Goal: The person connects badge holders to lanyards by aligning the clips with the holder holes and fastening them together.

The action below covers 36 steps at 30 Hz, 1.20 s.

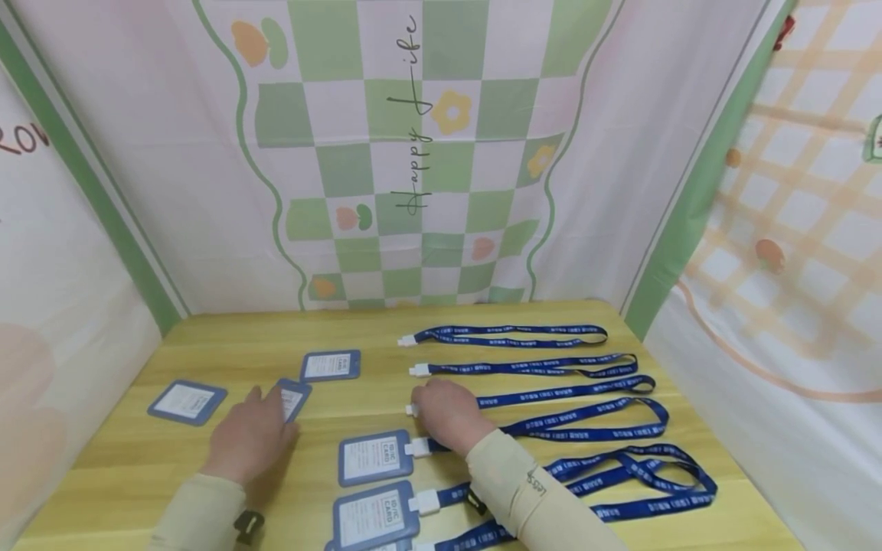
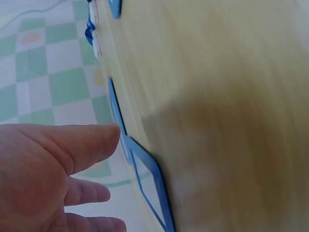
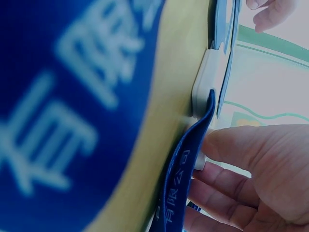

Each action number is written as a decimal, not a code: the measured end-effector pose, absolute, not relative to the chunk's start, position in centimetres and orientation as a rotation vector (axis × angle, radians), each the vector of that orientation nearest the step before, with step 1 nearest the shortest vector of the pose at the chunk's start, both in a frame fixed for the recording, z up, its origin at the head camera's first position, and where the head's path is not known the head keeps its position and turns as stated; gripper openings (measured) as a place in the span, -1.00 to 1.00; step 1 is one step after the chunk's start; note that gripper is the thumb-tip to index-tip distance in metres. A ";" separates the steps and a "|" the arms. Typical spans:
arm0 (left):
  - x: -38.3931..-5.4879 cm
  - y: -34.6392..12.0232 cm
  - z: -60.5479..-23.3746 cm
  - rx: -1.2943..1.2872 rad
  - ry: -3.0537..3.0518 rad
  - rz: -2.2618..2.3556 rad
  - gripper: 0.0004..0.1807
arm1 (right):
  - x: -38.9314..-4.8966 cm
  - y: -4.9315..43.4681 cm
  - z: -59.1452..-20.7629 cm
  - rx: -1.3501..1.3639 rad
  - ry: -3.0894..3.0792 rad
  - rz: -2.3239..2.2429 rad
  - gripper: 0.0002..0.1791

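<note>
My left hand [image 1: 249,438] is over a blue-framed badge holder [image 1: 295,396] lying tilted on the table, covering part of it. In the left wrist view the thumb [image 2: 91,142] stretches out straight, its tip right by the blue frame, and the other fingers are loose. My right hand [image 1: 446,413] pinches the white clip [image 3: 199,163] of a blue lanyard [image 1: 551,395] between thumb and index finger. That clip also peeks out left of the hand in the head view. Another lanyard's white buckle [image 3: 203,82] appears close beyond it.
Two loose badge holders lie flat, one at left [image 1: 187,402] and one farther back [image 1: 331,365]. Two lanyards [image 1: 517,337] without holders stretch across the back right. Nearer, badge holders [image 1: 375,457] joined to lanyards form a column. A patterned curtain [image 1: 393,168] hangs behind the wooden table [image 1: 124,467].
</note>
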<state>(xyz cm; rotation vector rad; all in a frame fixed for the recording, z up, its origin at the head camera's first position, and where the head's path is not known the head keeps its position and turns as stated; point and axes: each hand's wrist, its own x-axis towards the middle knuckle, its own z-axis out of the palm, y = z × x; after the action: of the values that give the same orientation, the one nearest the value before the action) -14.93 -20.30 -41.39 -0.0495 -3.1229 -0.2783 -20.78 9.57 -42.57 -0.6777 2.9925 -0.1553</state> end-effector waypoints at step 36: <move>-14.7 -21.2 -42.1 0.009 -3.199 -0.215 -0.51 | -20.8 9.6 -43.1 -0.715 3.048 -0.073 -0.94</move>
<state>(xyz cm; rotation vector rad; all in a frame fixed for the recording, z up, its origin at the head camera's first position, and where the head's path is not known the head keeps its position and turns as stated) -14.75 -21.16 -42.13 0.0094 -3.1986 -0.2154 -20.75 9.61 -43.06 -0.7149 3.0484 -0.0727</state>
